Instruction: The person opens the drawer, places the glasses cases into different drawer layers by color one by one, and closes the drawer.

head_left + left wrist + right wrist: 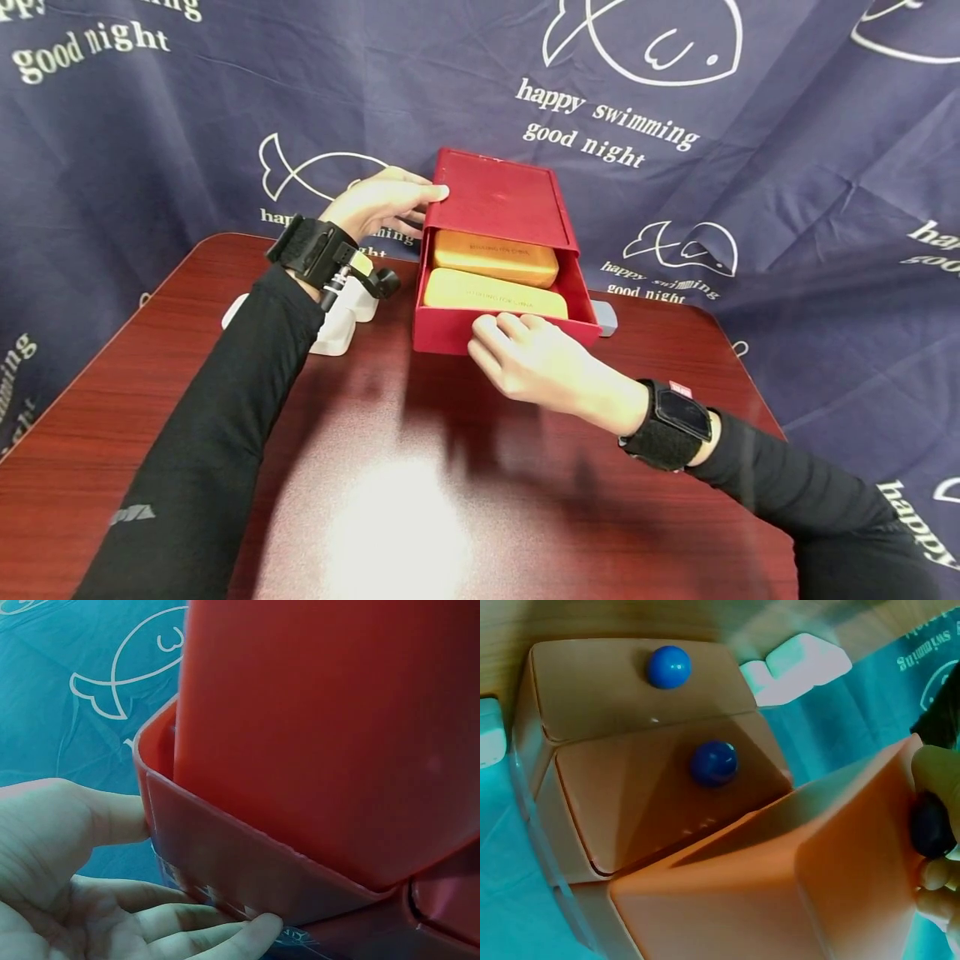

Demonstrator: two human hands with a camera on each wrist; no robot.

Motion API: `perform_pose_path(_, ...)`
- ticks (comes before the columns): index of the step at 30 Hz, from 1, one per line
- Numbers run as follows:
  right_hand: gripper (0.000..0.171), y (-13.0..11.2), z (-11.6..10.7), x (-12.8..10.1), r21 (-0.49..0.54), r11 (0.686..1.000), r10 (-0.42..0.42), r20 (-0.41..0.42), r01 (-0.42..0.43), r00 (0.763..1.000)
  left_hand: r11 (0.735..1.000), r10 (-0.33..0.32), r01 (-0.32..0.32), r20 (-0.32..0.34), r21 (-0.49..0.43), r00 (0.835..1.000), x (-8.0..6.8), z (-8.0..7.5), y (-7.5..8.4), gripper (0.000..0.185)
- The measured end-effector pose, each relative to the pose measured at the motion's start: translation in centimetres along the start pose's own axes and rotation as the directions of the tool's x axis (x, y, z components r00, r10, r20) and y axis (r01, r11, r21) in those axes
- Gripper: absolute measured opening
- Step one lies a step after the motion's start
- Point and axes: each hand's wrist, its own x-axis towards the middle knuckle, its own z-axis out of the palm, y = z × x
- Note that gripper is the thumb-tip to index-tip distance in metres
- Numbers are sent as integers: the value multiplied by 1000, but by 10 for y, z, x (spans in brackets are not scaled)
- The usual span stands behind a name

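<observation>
A red drawer cabinet [498, 196] stands toward the back of the table. Its top drawer [441, 332] is pulled partway out, and two yellow blocks [495, 292] with printed lettering lie inside. My left hand [378, 204] holds the cabinet at its left side, thumb on the top edge and fingers along the side. At the drawer's front, my right hand [536, 362] pinches a dark round knob [930, 825]. Below that drawer, two shut drawers with blue knobs [714, 763] show in the right wrist view. The head view hides the knobs.
White objects [333, 333] lie left of the cabinet, partly behind my left forearm. A grey-white piece [604, 318] sits by its right side. The reddish-brown tabletop [600, 533] extends toward me, and a blue printed curtain [480, 83] hangs behind.
</observation>
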Motion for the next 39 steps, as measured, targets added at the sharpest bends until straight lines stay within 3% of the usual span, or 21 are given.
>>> perform_pose_path(8, 11, 10, 9, 6, -8, 1000, 16, 46, -16, 999, 1000, 0, 0, -1, 23, 1000, 0, 2, 1, 61)
perform_pose_path(24, 14, 16, 12, 10, -14, 1000, -7, 39, 8, 999, 1000, -7, 7, -10, 25, 1000, -3, 2, 2, 59)
perform_pose_path(32, 13, 25, 32, 8, -12, 998, 61, 80, -60, 995, 1000, -4, 4, -17, 22, 1000, 1, 5, -3, 59)
perform_pose_path(39, 13, 35, 43, 10, -17, 998, 64, 72, -63, 995, 1000, -4, 4, -15, 19, 1000, -1, 1, 0, 62)
